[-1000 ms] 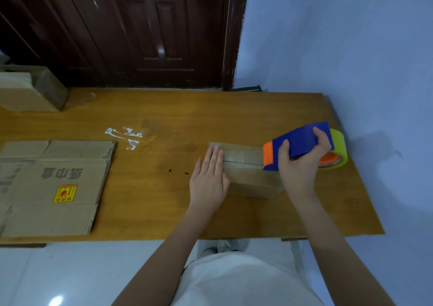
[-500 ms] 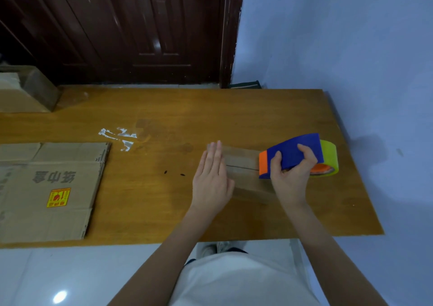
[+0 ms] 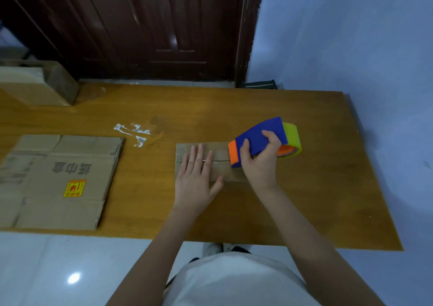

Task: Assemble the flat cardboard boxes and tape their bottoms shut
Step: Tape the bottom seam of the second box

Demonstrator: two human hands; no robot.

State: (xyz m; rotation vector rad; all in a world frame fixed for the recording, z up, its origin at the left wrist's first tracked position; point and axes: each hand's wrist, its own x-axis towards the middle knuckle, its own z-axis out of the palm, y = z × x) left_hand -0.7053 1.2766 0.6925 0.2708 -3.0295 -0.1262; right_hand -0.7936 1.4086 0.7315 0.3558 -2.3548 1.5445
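Left hand (image 3: 198,184) flat on box (image 3: 220,165) — right hand (image 3: 260,162) grips tape dispenser (image 3: 260,139), seemingly touching it.

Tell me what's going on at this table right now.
A person is taping a small cardboard box on a wooden table. The left hand presses flat on the box, while the right hand grips a blue and orange tape dispenser set at the box's seam. A flattened cardboard box lies to the left, not yet assembled.
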